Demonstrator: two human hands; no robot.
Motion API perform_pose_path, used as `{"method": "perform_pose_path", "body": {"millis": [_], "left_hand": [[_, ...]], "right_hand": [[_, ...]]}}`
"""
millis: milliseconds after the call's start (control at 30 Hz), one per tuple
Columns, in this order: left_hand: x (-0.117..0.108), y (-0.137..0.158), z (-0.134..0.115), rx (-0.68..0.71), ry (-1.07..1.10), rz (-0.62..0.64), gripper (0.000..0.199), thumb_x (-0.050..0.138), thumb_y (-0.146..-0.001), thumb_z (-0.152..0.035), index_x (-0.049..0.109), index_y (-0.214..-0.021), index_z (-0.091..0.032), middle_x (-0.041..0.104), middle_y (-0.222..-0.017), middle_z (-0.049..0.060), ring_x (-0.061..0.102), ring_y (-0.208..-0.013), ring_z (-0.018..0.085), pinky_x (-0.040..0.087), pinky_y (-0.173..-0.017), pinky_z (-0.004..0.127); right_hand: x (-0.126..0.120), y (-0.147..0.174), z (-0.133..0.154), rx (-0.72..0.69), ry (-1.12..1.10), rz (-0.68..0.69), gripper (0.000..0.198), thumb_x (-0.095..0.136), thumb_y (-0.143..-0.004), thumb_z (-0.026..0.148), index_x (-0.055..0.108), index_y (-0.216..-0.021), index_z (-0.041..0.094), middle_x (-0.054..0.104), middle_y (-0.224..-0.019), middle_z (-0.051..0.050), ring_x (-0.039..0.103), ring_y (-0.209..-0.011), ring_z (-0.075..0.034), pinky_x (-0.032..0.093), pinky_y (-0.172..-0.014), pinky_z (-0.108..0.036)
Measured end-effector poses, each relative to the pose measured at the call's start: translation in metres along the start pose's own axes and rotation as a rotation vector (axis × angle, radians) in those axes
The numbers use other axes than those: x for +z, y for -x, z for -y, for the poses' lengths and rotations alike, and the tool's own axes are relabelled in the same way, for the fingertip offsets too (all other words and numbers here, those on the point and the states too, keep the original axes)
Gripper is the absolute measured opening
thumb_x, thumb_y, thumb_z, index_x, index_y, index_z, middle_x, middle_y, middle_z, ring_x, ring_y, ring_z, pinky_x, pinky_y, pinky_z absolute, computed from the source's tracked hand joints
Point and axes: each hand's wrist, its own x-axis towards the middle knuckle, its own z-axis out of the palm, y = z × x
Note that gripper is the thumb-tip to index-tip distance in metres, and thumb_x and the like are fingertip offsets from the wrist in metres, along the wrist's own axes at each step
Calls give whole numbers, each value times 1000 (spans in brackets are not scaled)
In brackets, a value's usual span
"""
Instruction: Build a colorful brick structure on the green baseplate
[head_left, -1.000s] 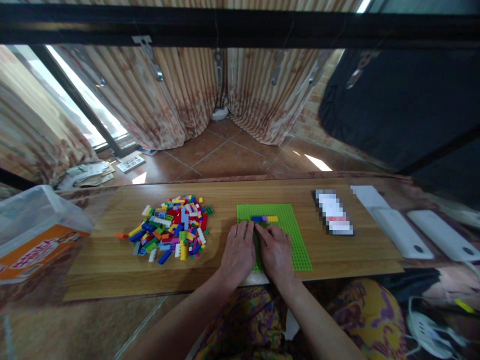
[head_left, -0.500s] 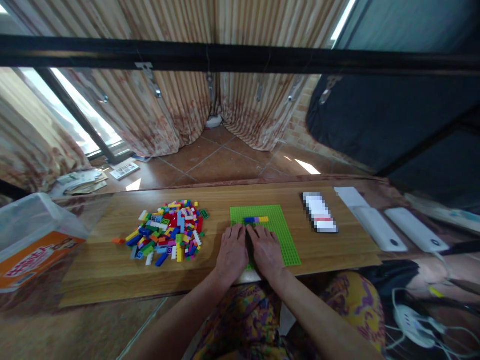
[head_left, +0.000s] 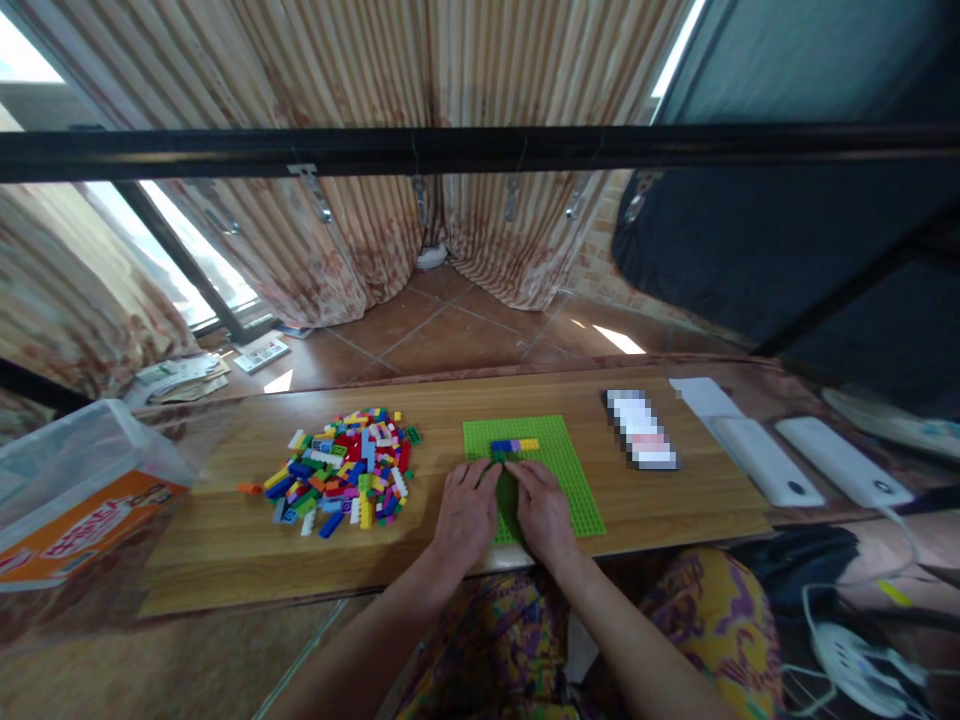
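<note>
A bright green studded baseplate [head_left: 577, 490] lies on the table in front of me. Near its far edge, a short row of toy building bricks [head_left: 515, 445] runs from blue through purple to yellow. A small dark green brick [head_left: 499, 457] shows just on the near side of the blue end. My left hand [head_left: 466, 512] reaches over the plate's left side, its fingertips closed at this green brick. From the right, my right hand [head_left: 547, 510] meets it there with bent fingers and thumb pressed in. My fingers partly hide the green brick.
A pile of loose coloured bricks [head_left: 345, 470] lies left on the wooden table [head_left: 225, 570]. Beyond it stands a clear plastic tub [head_left: 90, 480] with an orange label. A blurred phone [head_left: 641, 430] lies right of the plate, and white devices [head_left: 765, 460] sit at the right end.
My fingertips have drawn back slightly from the brick row, and the green brick now shows between them. My right hand is more curled. The whole view has shifted a little.
</note>
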Motion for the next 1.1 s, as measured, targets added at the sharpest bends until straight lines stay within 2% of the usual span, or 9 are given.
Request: {"method": "perform_pose_path", "body": {"millis": [133,367,567,800,900,1000,1100], "left_hand": [[-1,0,-3,-5,-51,30,41,45,-90,-12,58,-128,-17,62,-127,11,51,-116,27,45,-99,46],[2,0,-4,5,-105,85,43,44,-88,-12,58,-128,-19,61,-131,9,50,-119,28,43,-98,47],[1,-3,-8,19,-118,114,41,45,-89,-13,56,-128,-16,60,-133,13,50,-120,29,42,-98,48],[-2,-5,-7,-18,-93,107,46,43,-87,-9,53,-132,-14,58,-136,13,50,-123,29,43,-99,50],[-9,-7,-3,-44,-20,53,46,38,-90,-10,48,-135,-10,58,-135,16,52,-123,27,43,-102,47],[-16,-14,-4,-119,48,-23,46,33,-96,-19,42,-139,-6,56,-135,18,52,-126,25,41,-107,44],[-16,-25,-16,-137,25,20,53,33,-98,-33,35,-145,-9,47,-146,18,43,-135,27,35,-112,48]], "right_hand": [[3,3,2,-27,70,27,40,37,-91,10,70,-112,17,66,-102,-13,58,-97,-23,49,-89,-40],[0,6,5,-106,286,120,45,39,-86,3,66,-120,14,63,-108,-14,52,-98,-25,46,-87,-39],[0,6,6,-55,239,167,43,41,-85,3,66,-120,13,64,-108,-15,53,-98,-25,45,-91,-42],[-3,-8,7,9,61,19,41,37,-88,7,70,-111,16,68,-103,-12,61,-98,-22,49,-91,-38],[-21,-7,-3,72,23,-99,41,34,-90,11,67,-114,15,68,-106,-14,63,-99,-22,51,-89,-39],[-47,4,-18,144,13,-184,37,36,-91,17,69,-107,13,68,-103,-15,64,-97,-23,52,-87,-41],[-64,21,-31,211,18,-211,35,38,-90,21,70,-100,13,69,-99,-15,65,-92,-23,53,-85,-40]]}}
